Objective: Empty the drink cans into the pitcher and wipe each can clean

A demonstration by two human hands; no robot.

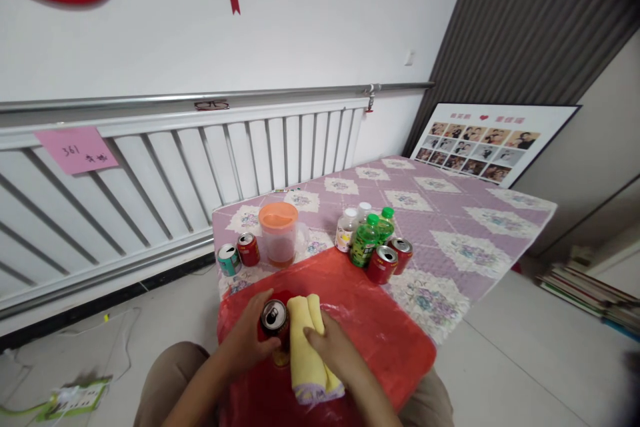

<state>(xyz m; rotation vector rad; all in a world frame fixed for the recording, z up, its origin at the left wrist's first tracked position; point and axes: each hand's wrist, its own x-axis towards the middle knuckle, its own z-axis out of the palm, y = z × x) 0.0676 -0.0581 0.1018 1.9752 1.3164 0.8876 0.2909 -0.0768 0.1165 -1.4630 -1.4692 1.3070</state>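
My left hand is wrapped round a dark red drink can, which stands upright with its opened top facing up. Beside it, my right hand grips a folded yellow cloth with a pale purple edge. The cloth is against or very close to the can's right side; I cannot tell whether they touch. Both are over a shiny red plastic sheet at the near side of the table. Part of the can's body is hidden by my fingers.
Behind the sheet stand a pitcher with an orange lid, a teal can and a red can. To the right are green bottles, white-capped bottles and two red cans. A radiator runs along the wall.
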